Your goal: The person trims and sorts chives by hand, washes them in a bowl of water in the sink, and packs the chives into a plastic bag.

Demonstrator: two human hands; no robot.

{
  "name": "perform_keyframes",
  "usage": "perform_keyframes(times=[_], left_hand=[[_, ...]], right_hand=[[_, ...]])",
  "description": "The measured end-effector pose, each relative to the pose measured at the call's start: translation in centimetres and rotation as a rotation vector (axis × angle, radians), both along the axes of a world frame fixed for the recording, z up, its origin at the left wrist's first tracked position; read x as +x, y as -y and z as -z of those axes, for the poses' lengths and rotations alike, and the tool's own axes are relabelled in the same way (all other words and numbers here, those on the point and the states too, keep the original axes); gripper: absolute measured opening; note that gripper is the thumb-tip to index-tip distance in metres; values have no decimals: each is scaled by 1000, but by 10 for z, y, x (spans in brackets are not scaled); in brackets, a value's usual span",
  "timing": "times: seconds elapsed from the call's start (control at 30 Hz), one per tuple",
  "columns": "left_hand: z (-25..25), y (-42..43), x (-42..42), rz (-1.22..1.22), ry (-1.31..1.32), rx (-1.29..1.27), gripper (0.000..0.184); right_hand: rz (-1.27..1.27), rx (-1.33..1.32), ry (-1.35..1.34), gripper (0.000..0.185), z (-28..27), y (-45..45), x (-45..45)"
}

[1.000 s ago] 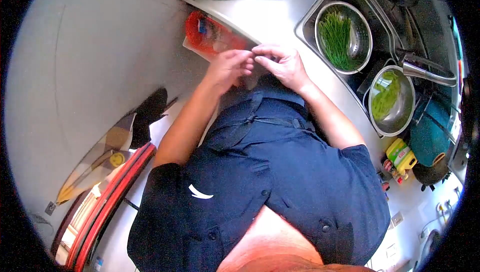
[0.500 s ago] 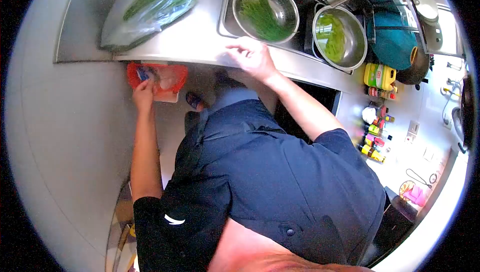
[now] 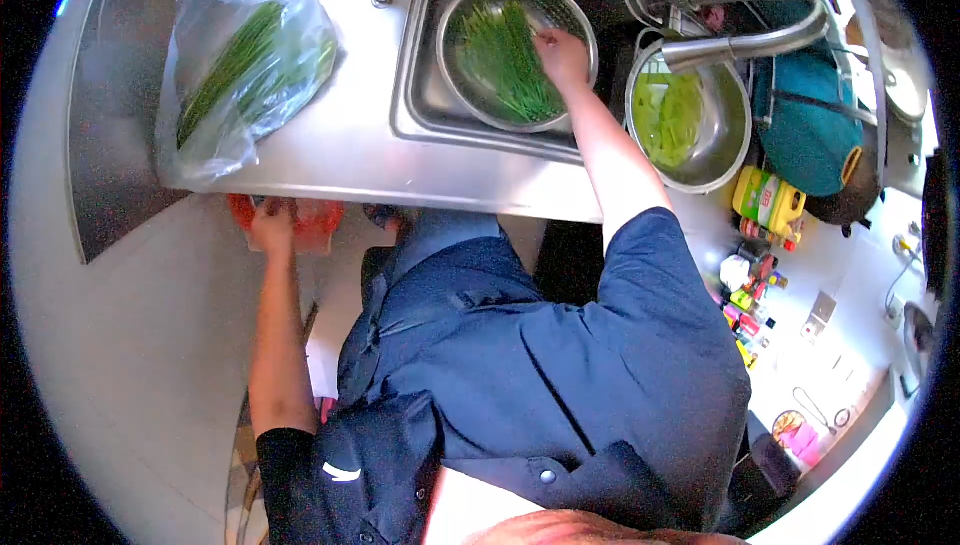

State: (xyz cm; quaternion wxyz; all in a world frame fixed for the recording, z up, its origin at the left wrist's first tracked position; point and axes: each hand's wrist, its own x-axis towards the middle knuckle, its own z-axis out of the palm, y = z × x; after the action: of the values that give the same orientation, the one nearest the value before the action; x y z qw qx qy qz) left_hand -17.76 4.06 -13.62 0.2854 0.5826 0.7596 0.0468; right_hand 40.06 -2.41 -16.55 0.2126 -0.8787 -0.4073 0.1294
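Observation:
My right hand [image 3: 563,57] is inside a steel bowl [image 3: 447,80] in the sink, its fingers closed at the edge of a heap of chives [image 3: 505,60]. Some of the fingertips are hidden among the green stalks. Below the counter edge, my left hand [image 3: 272,225] is at a red bin [image 3: 318,225], fingers curled; what they hold, if anything, is too small and dim to name. On the counter to the left, a clear plastic bag [image 3: 285,55] holds more long green stalks.
A second steel bowl [image 3: 735,130] with light green pieces in water stands right of the sink [image 3: 405,110], below the faucet [image 3: 745,45]. Further right are a yellow oil jug [image 3: 768,200], several bottles and a teal item [image 3: 815,120]. The counter edge [image 3: 420,195] runs before my body.
My right hand has moved from above the counter edge into the bowl of chives. My left hand stays by the red bin. The view has shifted, so the counter appears lower.

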Motion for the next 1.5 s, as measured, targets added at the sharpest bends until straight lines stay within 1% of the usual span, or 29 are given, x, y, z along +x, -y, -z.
perform_keyframes(times=[0.03, 0.07, 0.13, 0.17, 0.2, 0.23, 0.27, 0.3, 0.33, 0.4, 0.47, 0.5, 0.53, 0.6, 0.8, 0.9, 0.97, 1.07, 1.2, 1.27, 1.3, 1.33, 1.37, 1.4, 1.47, 1.5], left_hand=[[8, 0, -2, 11, 98, 115, 23], [16, 1, -5, 4, 92, 110, 23], [-13, 0, 20, 43, -202, 7, 26], [4, 2, 9, 118, -227, 124, 33], [5, 1, 9, 110, -233, 118, 33], [5, 0, 8, 79, -228, -3, 34], [7, 2, 9, 57, -226, -65, 35], [9, 4, 9, 37, -225, -127, 38], [13, 8, 12, 59, -167, 58, 34], [21, 14, 13, 73, -111, 236, 32], [31, 17, 9, -113, -178, 0, 28], [27, 18, 11, -126, -180, -4, 28], [22, 19, 11, -79, -64, 53, 28], [14, 19, 15, -39, 52, 109, 28], [10, 17, 21, -32, 20, 81, 29], [6, 19, 21, -40, 21, 79, 30], [4, 18, 21, -52, 14, 76, 31], [6, 20, 19, -55, 15, 65, 32], [4, 21, 17, -57, 82, 98, 29], [12, 21, 8, -117, 31, 57, 28], [21, 22, 1, -137, 16, 40, 28], [50, 25, -27, 44, -38, 244, 29], [57, 27, -33, 136, -58, 343, 29], [56, 26, -32, 227, -85, 444, 30], [50, 24, -31, 14, 53, 134, 32], [39, 20, -23, 17, 58, 132, 32]], right_hand=[[5, -41, 31, 26, 14, -11, 9], [-3, -47, 25, 26, 27, -22, 19], [27, -97, 79, 25, 44, -42, 27], [40, -89, 2, 28, 47, -50, 28], [31, -94, -2, 28, 54, -55, 31], [-12, -77, 91, 29, 61, -60, 33], [-56, -58, 184, 30, 68, -64, 35], [-65, -61, 180, 30, 70, -68, 34], [-109, -76, 179, 30, 70, -71, 35], [-163, -96, 176, 29, 70, -77, 38], [-253, -194, 235, 29, 67, -84, 41], [-268, -195, 234, 29, 66, -86, 41], [-273, -229, 279, 29, 65, -88, 41], [-284, -264, 326, 28, 67, -90, 43], [-306, -307, 351, 32, 77, -96, 46], [-341, -258, 383, 31, 85, -95, 49], [-412, -163, 453, 26, 93, -93, 53], [-410, -194, 437, 22, 108, -93, 61], [-337, -184, 391, 20, 87, -94, 53], [-322, -47, 374, 18, 83, -90, 54], [-324, -53, 377, 18, 79, -86, 54], [-215, 10, 263, 16, 74, -84, 52], [-104, 74, 151, 16, 70, -81, 51], [-102, 68, 155, 16, 66, -76, 51], [-10, 292, 27, 17, 58, -67, 50], [-7, 290, 31, 17, 55, -64, 49]])
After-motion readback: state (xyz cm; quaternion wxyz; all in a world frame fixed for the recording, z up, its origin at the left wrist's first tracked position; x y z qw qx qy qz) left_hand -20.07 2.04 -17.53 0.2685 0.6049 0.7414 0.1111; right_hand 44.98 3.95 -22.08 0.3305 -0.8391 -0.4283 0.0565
